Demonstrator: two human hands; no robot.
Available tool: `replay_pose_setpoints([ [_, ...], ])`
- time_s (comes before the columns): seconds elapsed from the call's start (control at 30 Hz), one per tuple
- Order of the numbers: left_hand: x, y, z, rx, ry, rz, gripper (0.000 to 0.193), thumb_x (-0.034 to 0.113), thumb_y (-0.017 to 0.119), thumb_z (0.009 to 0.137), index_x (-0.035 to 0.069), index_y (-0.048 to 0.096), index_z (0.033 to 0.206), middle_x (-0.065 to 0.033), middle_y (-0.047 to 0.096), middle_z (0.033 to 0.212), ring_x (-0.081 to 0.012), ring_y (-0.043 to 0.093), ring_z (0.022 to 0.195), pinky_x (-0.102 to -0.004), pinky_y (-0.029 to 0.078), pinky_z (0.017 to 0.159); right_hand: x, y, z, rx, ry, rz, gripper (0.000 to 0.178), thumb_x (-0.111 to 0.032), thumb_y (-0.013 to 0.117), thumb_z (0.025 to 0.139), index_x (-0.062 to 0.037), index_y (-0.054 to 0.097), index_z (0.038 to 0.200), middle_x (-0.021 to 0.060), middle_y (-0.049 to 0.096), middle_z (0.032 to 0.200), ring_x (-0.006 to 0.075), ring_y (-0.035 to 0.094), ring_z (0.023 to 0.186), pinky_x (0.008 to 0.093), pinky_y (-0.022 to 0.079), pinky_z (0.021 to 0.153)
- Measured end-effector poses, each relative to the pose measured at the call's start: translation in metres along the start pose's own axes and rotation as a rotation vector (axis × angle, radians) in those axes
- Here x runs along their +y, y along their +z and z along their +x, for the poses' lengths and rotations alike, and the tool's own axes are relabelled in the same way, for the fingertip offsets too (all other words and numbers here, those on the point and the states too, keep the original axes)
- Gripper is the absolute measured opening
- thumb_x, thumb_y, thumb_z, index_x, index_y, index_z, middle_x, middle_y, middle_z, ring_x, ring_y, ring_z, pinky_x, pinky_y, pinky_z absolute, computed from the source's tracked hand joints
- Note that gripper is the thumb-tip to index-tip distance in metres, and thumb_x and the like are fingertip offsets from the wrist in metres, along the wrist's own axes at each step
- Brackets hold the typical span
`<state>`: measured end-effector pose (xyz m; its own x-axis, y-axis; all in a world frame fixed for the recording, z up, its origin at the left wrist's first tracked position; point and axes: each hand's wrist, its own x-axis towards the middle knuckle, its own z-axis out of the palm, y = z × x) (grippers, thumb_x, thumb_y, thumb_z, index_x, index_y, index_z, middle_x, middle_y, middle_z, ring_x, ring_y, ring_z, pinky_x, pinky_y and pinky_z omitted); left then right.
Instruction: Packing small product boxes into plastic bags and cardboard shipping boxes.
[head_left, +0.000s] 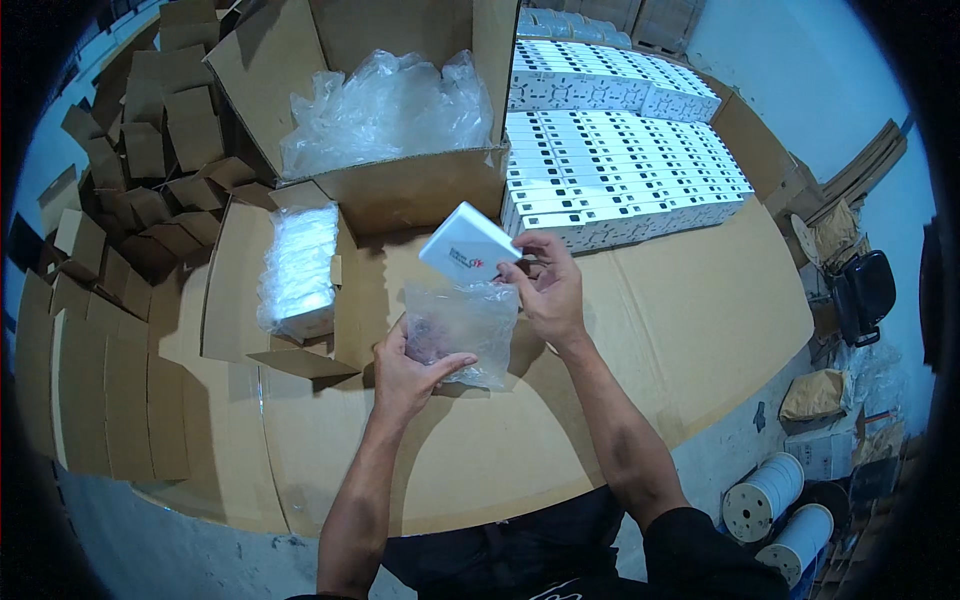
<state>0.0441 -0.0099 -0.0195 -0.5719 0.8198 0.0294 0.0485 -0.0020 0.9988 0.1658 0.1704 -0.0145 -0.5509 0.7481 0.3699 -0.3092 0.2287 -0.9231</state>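
My right hand (548, 288) grips the right corner of a small flat white box (468, 245) with dark and red print. The box is tilted, just above the mouth of a clear plastic bag (465, 330). Thumb and fingers of my left hand (415, 370) are closed on the lower left of that bag. To the left of my hands, an open cardboard carton (230, 290) holds a row of plastic-wrapped white boxes (303, 265).
Behind stands a large open carton (410, 190) with clear plastic bags (390, 115). White boxes (620, 165) are stacked at the back right. Folded cartons (110, 370) crowd the left. Cable spools (765, 497) and a black chair (865, 290) are beyond the cardboard-covered table (680, 350).
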Motion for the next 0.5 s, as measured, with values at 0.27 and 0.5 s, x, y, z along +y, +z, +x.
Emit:
replay_pose_setpoints([
  [0.27,0.000,-0.005,0.003,-0.026,-0.070,0.115,0.059,0.015,0.094,0.068,0.000,0.063,0.116,-0.0083,0.073,0.100,-0.0150,0.069,0.093,-0.0321,0.058,0.082,-0.028,-0.006,0.000,0.176,0.125,0.309,0.023,-0.003,0.063,0.097,0.0001,0.048,0.114,0.0140,0.066,0.098,0.0242,0.073,0.086,0.0317,0.062,0.065],
  [0.5,0.006,-0.004,0.002,-0.034,-0.029,0.091,0.062,0.016,0.094,0.069,-0.001,0.062,0.118,-0.0074,0.073,0.098,-0.0111,0.067,0.081,-0.0259,0.056,0.065,-0.013,-0.012,-0.003,0.121,0.126,0.426,0.023,-0.008,0.070,0.095,-0.0041,0.053,0.111,0.0081,0.068,0.097,0.0117,0.064,0.082,0.0224,0.046,0.064],
])
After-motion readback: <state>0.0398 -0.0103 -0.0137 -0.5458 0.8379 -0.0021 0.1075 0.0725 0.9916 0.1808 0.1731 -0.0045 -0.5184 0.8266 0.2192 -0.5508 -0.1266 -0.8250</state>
